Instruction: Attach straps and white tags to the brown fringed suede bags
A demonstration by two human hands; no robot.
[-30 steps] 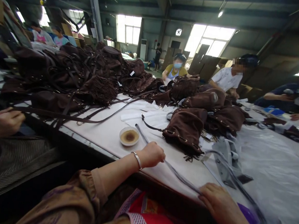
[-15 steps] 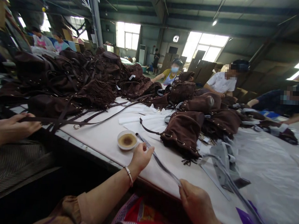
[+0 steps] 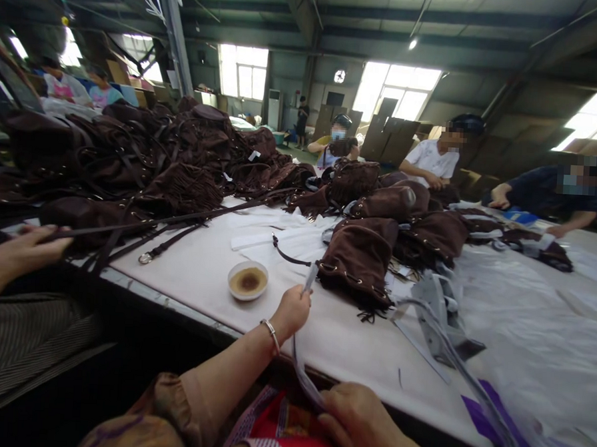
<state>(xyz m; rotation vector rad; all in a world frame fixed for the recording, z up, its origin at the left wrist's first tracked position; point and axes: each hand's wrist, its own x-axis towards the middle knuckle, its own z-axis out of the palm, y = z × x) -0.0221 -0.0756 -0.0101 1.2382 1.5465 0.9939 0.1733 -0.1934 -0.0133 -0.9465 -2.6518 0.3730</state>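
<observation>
My left hand (image 3: 294,311), with a bracelet at the wrist, is closed around a plastic-wrapped strap (image 3: 299,370) just over the table. A pale, clear end of the wrapping sticks up above the fist. Lower down, near my red apron, my right hand (image 3: 358,417) is closed on the other visible stretch of that strap, which sags between the two hands. Left of my left hand stands a small white bowl (image 3: 231,285) with brownish contents. A dark brown suede bag (image 3: 359,253) with metal eyelets and fringe lies just beyond.
A large heap of brown bags (image 3: 177,144) covers the table's left side. At far left, another person's hand (image 3: 24,252) holds a long brown strap (image 3: 143,225). Grey plastic-wrapped straps (image 3: 442,338) and clear plastic sheeting (image 3: 533,329) lie right. Other people work across the table.
My left hand has gone from a pinch beside the strap to a grip near its end, moving slightly right. My right hand has come down and left, bringing the strap nearer my body.
</observation>
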